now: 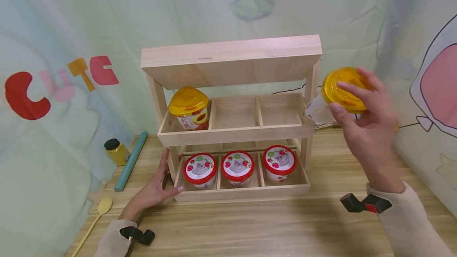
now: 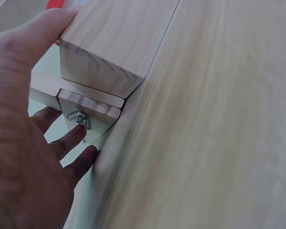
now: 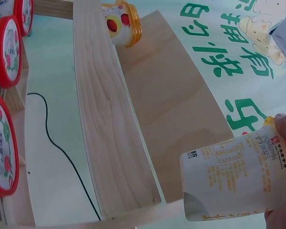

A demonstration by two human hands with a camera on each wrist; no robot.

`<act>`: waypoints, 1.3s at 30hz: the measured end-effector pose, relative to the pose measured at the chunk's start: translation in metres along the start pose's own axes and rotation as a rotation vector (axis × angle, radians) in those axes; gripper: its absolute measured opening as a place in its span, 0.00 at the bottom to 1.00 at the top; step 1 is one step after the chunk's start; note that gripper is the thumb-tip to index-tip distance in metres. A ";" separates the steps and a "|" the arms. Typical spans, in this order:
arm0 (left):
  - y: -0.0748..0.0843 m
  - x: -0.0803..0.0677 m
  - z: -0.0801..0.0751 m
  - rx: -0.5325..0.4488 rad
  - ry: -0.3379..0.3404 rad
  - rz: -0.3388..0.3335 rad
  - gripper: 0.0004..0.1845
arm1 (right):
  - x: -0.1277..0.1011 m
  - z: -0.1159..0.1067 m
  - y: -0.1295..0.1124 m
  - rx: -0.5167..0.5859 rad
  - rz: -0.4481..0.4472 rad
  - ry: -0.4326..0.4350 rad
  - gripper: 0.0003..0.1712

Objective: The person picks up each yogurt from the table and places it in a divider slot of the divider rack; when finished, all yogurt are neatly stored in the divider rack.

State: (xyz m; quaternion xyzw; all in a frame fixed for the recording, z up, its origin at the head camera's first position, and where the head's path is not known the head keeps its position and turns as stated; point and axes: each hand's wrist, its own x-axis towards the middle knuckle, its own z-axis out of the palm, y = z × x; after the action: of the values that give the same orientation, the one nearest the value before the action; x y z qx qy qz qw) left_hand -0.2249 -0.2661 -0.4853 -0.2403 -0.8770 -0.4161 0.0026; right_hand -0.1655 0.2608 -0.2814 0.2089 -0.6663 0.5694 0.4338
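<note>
Right hand (image 1: 367, 130): we grip a yellow-lidded cup (image 1: 340, 90) by its lid, just right of the wooden rack (image 1: 232, 60).
Left hand (image 1: 155, 187): our fingers spread flat against the rack's lower left post, on the surface (image 1: 267, 225).

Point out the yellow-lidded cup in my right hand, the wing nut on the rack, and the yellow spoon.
yellow-lidded cup (image 1: 344, 89), head view, on its lid.
wing nut (image 2: 79, 118), left wrist view, on its wings.
yellow spoon (image 1: 104, 206), head view, on its bowl.
</note>
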 end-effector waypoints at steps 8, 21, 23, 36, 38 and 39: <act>-0.001 -0.001 0.000 0.006 -0.005 -0.009 0.75 | 0.001 0.026 0.004 -0.044 -0.004 -0.086 0.21; -0.001 -0.001 0.000 0.004 -0.008 -0.031 0.75 | -0.001 0.075 0.008 -0.041 0.020 -0.187 0.22; -0.002 -0.001 0.000 0.003 -0.009 -0.026 0.75 | -0.001 0.083 0.009 -0.049 0.018 -0.205 0.22; -0.003 0.001 0.000 -0.011 -0.014 0.005 0.74 | -0.002 0.126 0.007 -0.109 -0.098 -0.268 0.20; -0.003 0.001 0.000 -0.009 -0.013 0.004 0.74 | -0.003 0.132 0.008 -0.106 -0.104 -0.280 0.19; -0.003 0.001 0.000 -0.008 -0.012 0.005 0.74 | -0.004 0.136 0.008 -0.106 -0.103 -0.284 0.19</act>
State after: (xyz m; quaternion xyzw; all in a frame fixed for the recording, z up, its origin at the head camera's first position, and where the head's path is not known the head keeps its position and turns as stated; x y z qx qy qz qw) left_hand -0.2268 -0.2674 -0.4876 -0.2448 -0.8747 -0.4182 -0.0028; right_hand -0.2160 0.1348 -0.2858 0.2982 -0.7384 0.4751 0.3743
